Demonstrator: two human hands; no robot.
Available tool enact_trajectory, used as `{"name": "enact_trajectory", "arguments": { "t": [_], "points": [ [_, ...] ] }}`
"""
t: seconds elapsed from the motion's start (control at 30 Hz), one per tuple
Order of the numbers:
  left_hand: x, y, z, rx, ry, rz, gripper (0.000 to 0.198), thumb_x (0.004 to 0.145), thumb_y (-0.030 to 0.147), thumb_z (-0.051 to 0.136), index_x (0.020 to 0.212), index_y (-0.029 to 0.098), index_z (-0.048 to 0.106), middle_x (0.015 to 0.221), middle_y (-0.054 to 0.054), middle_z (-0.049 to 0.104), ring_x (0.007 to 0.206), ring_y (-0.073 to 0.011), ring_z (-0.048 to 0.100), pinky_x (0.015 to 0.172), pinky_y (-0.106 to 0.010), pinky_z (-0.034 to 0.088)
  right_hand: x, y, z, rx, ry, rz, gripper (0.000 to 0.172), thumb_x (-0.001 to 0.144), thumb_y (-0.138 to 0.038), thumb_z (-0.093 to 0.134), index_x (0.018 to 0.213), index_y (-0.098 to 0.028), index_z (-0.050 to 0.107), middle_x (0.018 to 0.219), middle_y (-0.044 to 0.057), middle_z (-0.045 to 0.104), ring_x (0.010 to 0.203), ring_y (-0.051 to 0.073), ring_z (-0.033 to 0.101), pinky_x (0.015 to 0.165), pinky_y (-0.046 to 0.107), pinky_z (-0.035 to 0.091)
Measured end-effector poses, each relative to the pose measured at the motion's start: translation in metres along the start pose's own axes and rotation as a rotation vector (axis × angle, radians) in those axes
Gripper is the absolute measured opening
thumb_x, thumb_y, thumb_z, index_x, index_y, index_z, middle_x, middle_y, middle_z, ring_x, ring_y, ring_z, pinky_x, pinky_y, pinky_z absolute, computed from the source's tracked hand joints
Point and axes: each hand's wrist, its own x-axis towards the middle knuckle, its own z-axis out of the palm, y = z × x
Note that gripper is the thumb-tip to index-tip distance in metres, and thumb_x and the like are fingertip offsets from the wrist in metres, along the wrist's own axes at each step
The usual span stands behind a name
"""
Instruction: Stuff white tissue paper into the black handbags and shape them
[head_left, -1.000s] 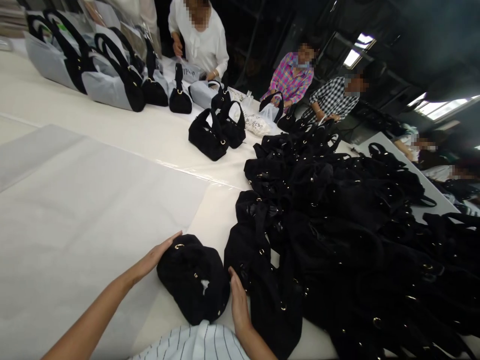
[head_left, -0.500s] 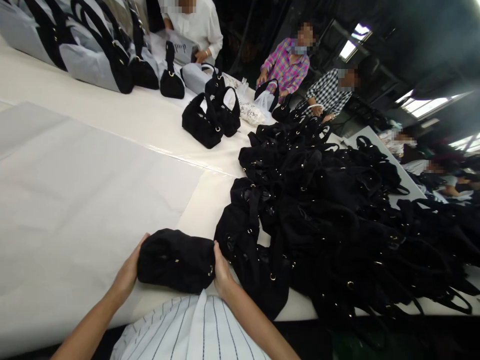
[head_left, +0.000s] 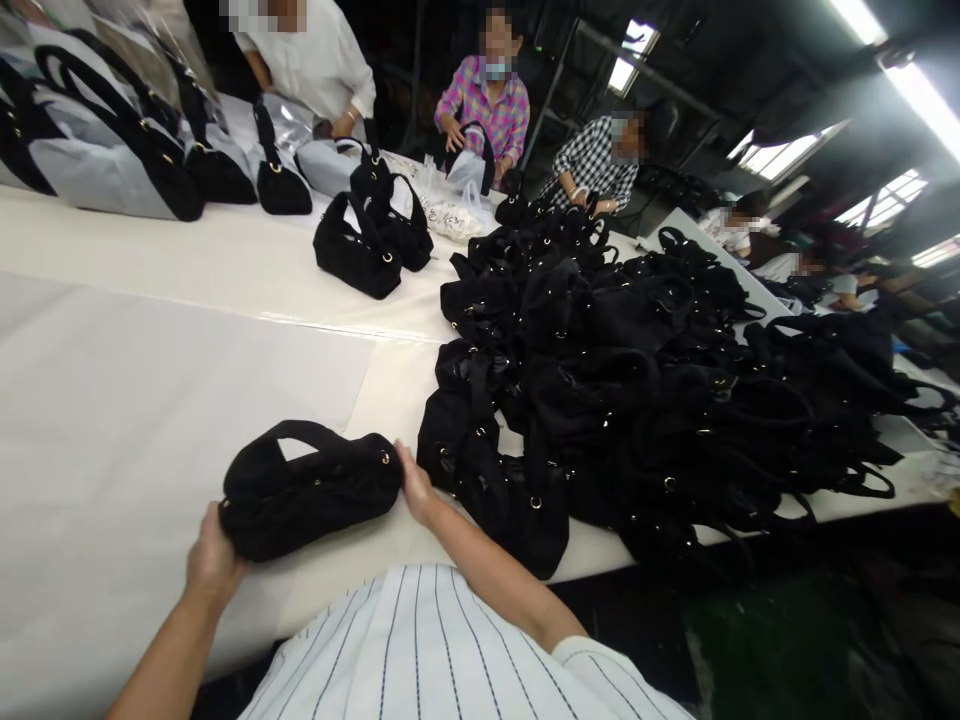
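Between my two hands is a black handbag [head_left: 315, 505] with a strap handle arching above it and small gold rings near its ends. My left hand [head_left: 212, 555] grips its left end; the fingertips are partly hidden by the bag. At the right end, my right hand [head_left: 415, 485] presses with its fingers along the side. The bag is slightly tilted, its right end higher in the picture. Just right of my right hand begins a big pile of black handbags [head_left: 607, 370] with gold hardware.
White paper [head_left: 112, 400] covers the left of the table. Two black handbags [head_left: 367, 245] stand farther back. Grey-wrapped bags [head_left: 97, 160] line the far left edge. A clear plastic bag [head_left: 454, 215] lies before co-workers, among them a person in a pink checked shirt [head_left: 484, 110].
The handbag has turned between my hands, so its handle now shows above it. It has shifted left with both hands, and the camera view has also swung.
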Motion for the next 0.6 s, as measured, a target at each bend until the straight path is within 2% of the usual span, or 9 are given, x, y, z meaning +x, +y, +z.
{"name": "enact_trajectory", "arguments": {
  "t": [0.1,0.17,0.23,0.3,0.37,0.4,0.47,0.6],
  "points": [
    [-0.009,0.002,0.011,-0.042,-0.004,-0.071,0.016,0.084,0.034,0.057,0.081,0.018,0.055,0.067,0.004,0.06,0.095,-0.0175,0.062,0.102,-0.034,0.048,-0.001,0.0,0.007,-0.056,-0.051,0.043,0.076,0.09,-0.072,0.04,0.144,-0.019,0.046,0.149,0.005,0.047,0.14,0.022,0.04,0.121,0.039,0.023],
    [-0.015,0.005,0.015,-0.014,-0.084,-0.092,0.022,0.091,0.038,0.048,0.084,0.019,0.057,0.078,0.001,0.067,0.107,-0.0201,0.062,0.106,-0.035,0.046,-0.003,-0.006,0.004,-0.095,-0.044,0.014,0.079,0.089,-0.072,0.041,0.144,-0.016,0.046,0.151,0.007,0.043,0.142,0.023,0.037,0.121,0.039,0.021],
    [-0.02,0.007,0.018,0.013,-0.136,-0.103,0.035,0.096,0.044,0.036,0.094,0.018,0.06,0.101,-0.004,0.072,0.12,-0.0228,0.058,0.109,-0.036,0.044,-0.003,-0.01,-0.001,-0.117,0.011,-0.082,0.08,0.09,-0.072,0.038,0.148,-0.017,0.038,0.157,0.005,0.031,0.147,0.021,0.027,0.123,0.039,0.016],
    [-0.024,0.006,0.023,0.025,-0.138,-0.086,0.045,0.097,0.047,0.032,0.113,0.014,0.058,0.131,-0.009,0.063,0.131,-0.0245,0.05,0.112,-0.036,0.039,-0.003,-0.01,-0.002,-0.157,0.021,-0.197,0.078,0.091,-0.071,0.034,0.151,-0.021,0.033,0.16,0.002,0.025,0.148,0.019,0.021,0.123,0.038,0.012],
    [-0.026,0.003,0.027,0.026,-0.116,-0.056,0.055,0.096,0.049,0.036,0.134,0.01,0.046,0.15,-0.012,0.044,0.138,-0.0259,0.04,0.114,-0.035,0.035,-0.003,-0.007,0.0,-0.23,-0.04,-0.273,0.079,0.091,-0.072,0.031,0.151,-0.021,0.033,0.159,0.002,0.028,0.148,0.018,0.023,0.123,0.037,0.01],
    [-0.026,0.002,0.029,0.03,-0.105,-0.042,0.06,0.096,0.049,0.038,0.14,0.008,0.039,0.155,-0.012,0.037,0.14,-0.0266,0.037,0.114,-0.035,0.034,-0.004,-0.006,0.001,-0.272,-0.076,-0.293,0.08,0.09,-0.073,0.031,0.15,-0.021,0.034,0.158,0.003,0.03,0.147,0.019,0.025,0.123,0.036,0.01],
    [-0.025,-0.001,0.03,0.04,-0.092,-0.022,0.067,0.094,0.05,0.041,0.145,0.008,0.031,0.157,-0.012,0.032,0.142,-0.0279,0.034,0.114,-0.036,0.034,-0.004,-0.007,-0.001,-0.317,-0.122,-0.279,0.082,0.089,-0.075,0.031,0.15,-0.021,0.034,0.157,0.003,0.032,0.147,0.019,0.025,0.123,0.035,0.008],
    [-0.021,-0.004,0.027,0.063,-0.087,-0.004,0.066,0.09,0.053,0.043,0.142,0.012,0.038,0.155,-0.01,0.037,0.14,-0.0294,0.038,0.111,-0.037,0.039,-0.005,-0.017,-0.013,-0.159,-0.145,-0.129,0.078,0.089,-0.076,0.029,0.147,-0.025,0.04,0.156,0.001,0.034,0.147,0.02,0.025,0.123,0.041,0.01]
  ]
}}
